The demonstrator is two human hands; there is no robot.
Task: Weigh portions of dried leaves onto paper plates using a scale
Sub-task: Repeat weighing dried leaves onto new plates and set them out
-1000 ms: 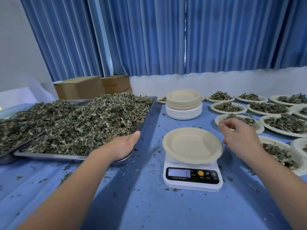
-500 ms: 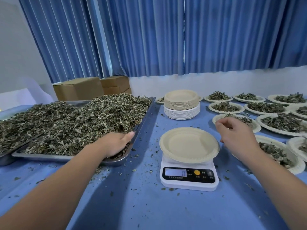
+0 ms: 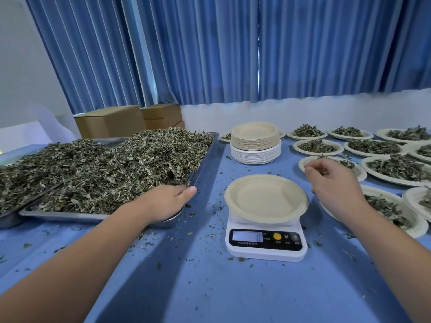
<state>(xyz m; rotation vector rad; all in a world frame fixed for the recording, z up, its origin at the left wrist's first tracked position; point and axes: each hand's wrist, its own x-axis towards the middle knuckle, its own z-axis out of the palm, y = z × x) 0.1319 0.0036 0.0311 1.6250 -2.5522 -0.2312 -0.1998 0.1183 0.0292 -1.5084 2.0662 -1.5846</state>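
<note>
An empty beige paper plate (image 3: 265, 199) sits on a white kitchen scale (image 3: 265, 240) whose display reads 0. To the left, a steel tray (image 3: 203, 164) is heaped with dried leaves (image 3: 116, 169). My left hand (image 3: 166, 201) lies palm down in the tray's near right corner. Its fingers curl down into the leaves and grip a handful, with the fingertips hidden. My right hand (image 3: 333, 185) hovers just right of the plate, loosely curled and holding nothing.
A stack of unused paper plates (image 3: 255, 143) stands behind the scale. Several plates filled with leaves (image 3: 396, 169) cover the table's right side. A second tray of leaves (image 3: 9, 215) lies at the far left, with cardboard boxes (image 3: 112, 122) behind. Leaf crumbs dot the blue tablecloth (image 3: 210, 287).
My left hand moved from the tray's rim forward into the leaf heap and its fingers dug in. My right hand stayed beside the plate.
</note>
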